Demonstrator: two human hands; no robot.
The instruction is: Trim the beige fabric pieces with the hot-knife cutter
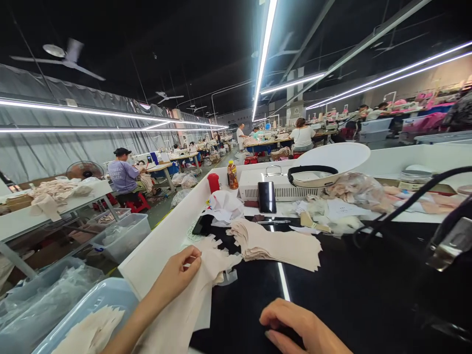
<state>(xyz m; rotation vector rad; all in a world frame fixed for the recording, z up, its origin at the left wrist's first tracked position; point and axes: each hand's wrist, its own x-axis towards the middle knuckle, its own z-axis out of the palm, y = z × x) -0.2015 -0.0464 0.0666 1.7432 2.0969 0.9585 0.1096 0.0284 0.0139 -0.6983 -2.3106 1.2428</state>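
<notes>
My left hand [181, 273] rests over a pile of cream fabric pieces [199, 290] at the table's left side. Its thumb and forefinger are pinched together at the pile's upper part, apparently on a fabric piece; the exact grip is partly hidden. The pile runs down toward me past my forearm. My right hand [298, 325] hovers low over the black tabletop [346, 285], thumb and fingers apart, holding nothing. Beyond both hands lies a fanned stack of cream cut fabric pieces [276, 244].
Behind the stack are a pen [273, 222], a phone [267, 196] leaning on a white vented box [250, 184], a bottle [232, 175] and plastic bags [354, 189]. A black cable [409, 201] arches at right. A blue bin [114, 290] stands lower left. Co-workers sit farther off.
</notes>
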